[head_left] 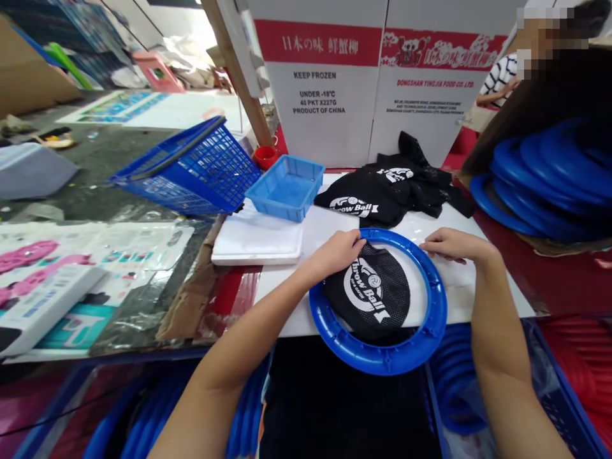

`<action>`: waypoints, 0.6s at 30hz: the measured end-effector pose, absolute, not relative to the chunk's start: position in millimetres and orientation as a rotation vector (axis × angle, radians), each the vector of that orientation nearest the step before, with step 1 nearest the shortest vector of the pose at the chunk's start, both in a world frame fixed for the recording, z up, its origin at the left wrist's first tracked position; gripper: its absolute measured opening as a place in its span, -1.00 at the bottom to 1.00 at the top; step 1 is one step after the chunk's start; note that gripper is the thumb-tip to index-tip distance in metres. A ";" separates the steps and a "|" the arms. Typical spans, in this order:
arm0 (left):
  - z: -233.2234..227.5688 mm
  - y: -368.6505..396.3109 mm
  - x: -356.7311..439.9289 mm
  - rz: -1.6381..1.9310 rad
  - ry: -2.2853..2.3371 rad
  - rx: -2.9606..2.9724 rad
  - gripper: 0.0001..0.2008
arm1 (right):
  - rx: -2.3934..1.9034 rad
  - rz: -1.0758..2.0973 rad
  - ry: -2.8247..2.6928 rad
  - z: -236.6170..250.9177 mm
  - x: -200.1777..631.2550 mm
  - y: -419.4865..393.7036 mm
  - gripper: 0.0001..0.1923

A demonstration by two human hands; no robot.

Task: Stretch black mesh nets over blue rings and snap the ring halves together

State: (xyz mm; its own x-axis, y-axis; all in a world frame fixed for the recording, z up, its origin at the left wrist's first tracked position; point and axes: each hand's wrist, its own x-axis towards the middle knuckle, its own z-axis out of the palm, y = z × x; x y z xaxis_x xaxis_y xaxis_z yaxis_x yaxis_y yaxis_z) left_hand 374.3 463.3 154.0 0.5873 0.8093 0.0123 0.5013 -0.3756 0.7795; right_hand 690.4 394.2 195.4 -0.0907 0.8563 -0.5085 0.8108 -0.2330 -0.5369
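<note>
A blue plastic ring (377, 362) lies tilted at the front edge of the white work surface, overhanging it toward my body. Closed on its upper left rim is my left hand (340, 254), where the edge of a black mesh net (373, 290) with white "Throw Ball" print also sits. The net fills the left and middle of the ring's opening. Beside the ring's upper right rim, my right hand (452, 245) has its fingers curled and pinched; what they hold, if anything, is too small to make out. More black printed nets (406, 182) are heaped behind the ring.
Blue rings (549, 172) are stacked at right. A light-blue tray (287, 185), blue basket (201, 169) and white foam slab (258, 237) stand at left. A large carton (329, 89) walls off the back. Red rings (578, 357) sit low right. Another person's striped sleeve (500, 80) shows behind.
</note>
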 end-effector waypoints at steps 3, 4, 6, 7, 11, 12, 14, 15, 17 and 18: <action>155.7 451.5 377.9 0.483 1.195 2.143 -0.80 | -1.820 0.982 -1.975 192.7 674.1 398.8 -0.46; 157.5 448.3 378.5 0.473 1.245 2.164 -0.79 | -1.723 0.905 -1.994 190.1 666.2 400.7 -0.47; 161.5 444.4 378.5 0.420 1.328 2.230 -0.75 | -1.563 0.749 -2.062 182.0 651.0 404.2 -0.54; 163.6 443.4 377.9 0.376 1.358 2.278 -0.72 | -1.502 0.663 -2.112 176.8 644.7 405.6 -0.59; 171.4 441.6 374.2 0.176 1.409 2.431 -0.70 | -1.357 0.411 -2.344 154.6 633.2 410.1 -0.76; 173.4 440.9 373.4 0.151 1.417 2.446 -0.71 | -1.343 0.406 -2.388 150.2 632.8 411.0 -0.79; 177.6 439.3 372.2 0.129 1.428 2.475 -0.74 | -1.334 0.435 -2.448 144.0 633.4 412.6 -0.84; 180.0 438.6 371.7 0.128 1.427 2.502 -0.75 | -1.342 0.454 -2.461 142.2 634.0 413.3 -0.86; 185.1 437.8 369.9 0.123 1.399 2.591 -0.76 | -1.380 0.478 -2.462 140.8 635.2 414.2 -0.87; 187.6 437.8 368.4 0.115 1.382 2.635 -0.75 | -1.407 0.487 -2.454 140.8 636.0 414.4 -0.87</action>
State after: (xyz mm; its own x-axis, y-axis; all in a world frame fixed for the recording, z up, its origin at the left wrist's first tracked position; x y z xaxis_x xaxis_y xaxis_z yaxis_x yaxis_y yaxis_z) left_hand 368.4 437.8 187.6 0.5689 0.8223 -0.0081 0.8098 -0.5585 0.1797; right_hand 636.0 414.4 140.8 -0.4917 0.8682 0.0662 0.7773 0.4719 -0.4161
